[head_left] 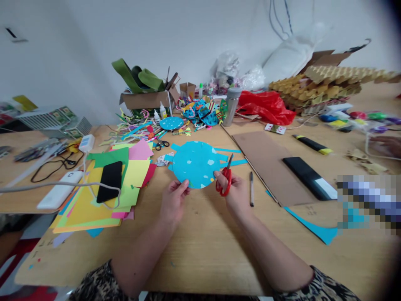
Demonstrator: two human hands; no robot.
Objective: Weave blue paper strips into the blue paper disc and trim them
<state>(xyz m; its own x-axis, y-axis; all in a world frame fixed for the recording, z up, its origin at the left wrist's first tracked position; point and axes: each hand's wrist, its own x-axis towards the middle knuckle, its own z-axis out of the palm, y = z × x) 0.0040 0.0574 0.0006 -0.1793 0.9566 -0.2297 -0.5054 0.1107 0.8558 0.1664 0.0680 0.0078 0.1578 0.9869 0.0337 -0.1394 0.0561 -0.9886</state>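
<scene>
Seen from the head camera, with the blue disc (194, 163) as the clock's centre: this spotted paper piece, strips sticking out from its edge, is held just above the tabletop (200, 251). The left hand (176, 198), at 7 o'clock, pinches its lower rim, thumb on top. The right hand (234, 188), at 4 o'clock, is closed around the red scissors (224, 184), blades pointing to 1 o'clock, its thumb at the disc's edge.

At between 10 and 11 o'clock, a cardboard box (131, 100) holds green material (152, 79) that rises above its rim; thin sticks (171, 81) jut up at its right end. Two white bottles (163, 110) stand in front. At 12, a small carton (184, 90) has raised flaps, its contents hidden. At 1 o'clock stands a capped steel bottle (232, 108); farther back, clear bags (228, 62) bulge with items too blurred to tell. At 2 o'clock, a crumpled red bag (266, 106) lies before stacked egg trays (326, 85).
</scene>
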